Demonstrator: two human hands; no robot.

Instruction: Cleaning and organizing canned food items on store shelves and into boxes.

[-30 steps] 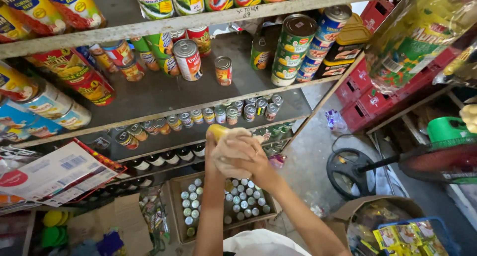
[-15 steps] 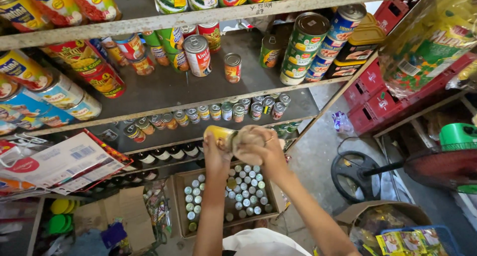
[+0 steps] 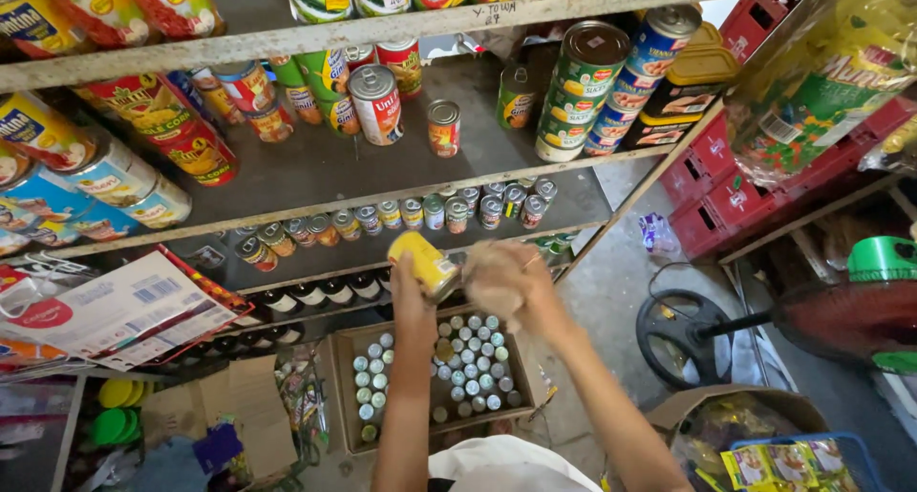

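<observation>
Yellow-labelled and made of metal, the small round tin can sits in my left hand, tilted so its top leans toward my right. My fingers are curled around its lower side, gripping it from below and behind, so the can rises just above my knuckles. My right hand is right beside the can, touching or almost touching its upper end; it is blurred, and it seems closed over a pale wad of cloth, though I cannot tell that for sure.

Directly below the can, on the floor, stands an open brown cardboard box packed with small upright tins showing silver and green tops. Just above and behind the can runs a grey wooden shelf with a row of small tins lined along its front edge. Higher than the can, on the next board, a larger red-and-white can and a small orange can stand apart from each other. Up and to the right of the can rises a stack of green-labelled cans. Far right of the can, red plastic crates sit on the concrete floor beside the round black base of a fan.
</observation>
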